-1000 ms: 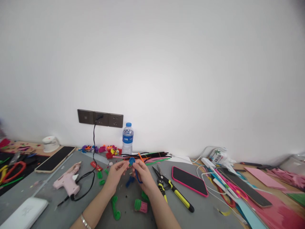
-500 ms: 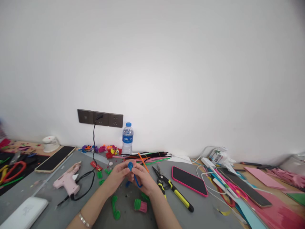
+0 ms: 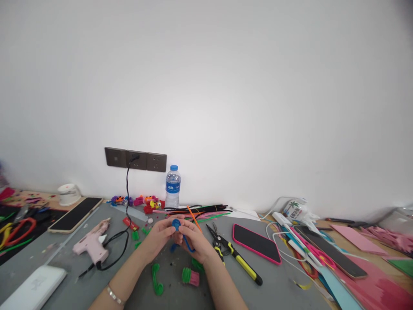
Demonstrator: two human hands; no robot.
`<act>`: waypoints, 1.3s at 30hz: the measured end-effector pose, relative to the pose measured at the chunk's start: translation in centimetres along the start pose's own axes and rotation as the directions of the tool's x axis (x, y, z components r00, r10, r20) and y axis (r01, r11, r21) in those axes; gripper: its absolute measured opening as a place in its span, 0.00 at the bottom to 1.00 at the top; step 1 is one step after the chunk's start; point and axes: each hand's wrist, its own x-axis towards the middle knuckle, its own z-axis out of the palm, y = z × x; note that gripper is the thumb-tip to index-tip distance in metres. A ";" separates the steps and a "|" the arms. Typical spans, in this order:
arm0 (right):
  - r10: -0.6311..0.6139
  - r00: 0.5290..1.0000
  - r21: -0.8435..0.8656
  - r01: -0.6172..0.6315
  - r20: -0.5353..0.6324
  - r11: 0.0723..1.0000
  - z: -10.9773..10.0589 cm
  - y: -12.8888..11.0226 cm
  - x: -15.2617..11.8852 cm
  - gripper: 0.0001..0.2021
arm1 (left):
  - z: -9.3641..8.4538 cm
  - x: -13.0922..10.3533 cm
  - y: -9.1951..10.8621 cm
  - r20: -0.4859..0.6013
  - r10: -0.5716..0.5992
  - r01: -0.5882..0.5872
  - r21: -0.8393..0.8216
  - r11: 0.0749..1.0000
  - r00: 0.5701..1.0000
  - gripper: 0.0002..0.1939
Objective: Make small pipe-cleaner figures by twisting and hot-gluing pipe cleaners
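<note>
Between the fingertips of both hands is a blue pipe cleaner (image 3: 176,224), coiled at its upper end into a small round shape. Its loose tail curves down beneath the right hand. My left hand (image 3: 161,236) pinches the coil from one side, and my right hand (image 3: 194,240) closes on it from the other. Below them on the grey mat lie a curved green pipe-cleaner piece (image 3: 156,280) and a green and pink coiled piece (image 3: 189,276). Another green bit (image 3: 197,265) is partly hidden by the right forearm.
Yellow-black pliers (image 3: 237,256) and a pink-cased phone (image 3: 257,243) lie to the right. A pink glue gun (image 3: 92,243) with a black cord is at left. Behind the hands stand a water bottle (image 3: 173,187) and a bundle of pipe cleaners (image 3: 206,211).
The blue coil turns slightly between my fingertips, and its tail shifts a little to the right. Both hands stay in nearly the same place.
</note>
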 end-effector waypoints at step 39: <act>-0.170 0.980 -0.569 0.082 -0.102 0.818 -1.1 -2.9 -0.8 0.16 | -0.4 0.2 -0.1 -0.178 -0.079 0.130 0.297 0.946 0.981 0.16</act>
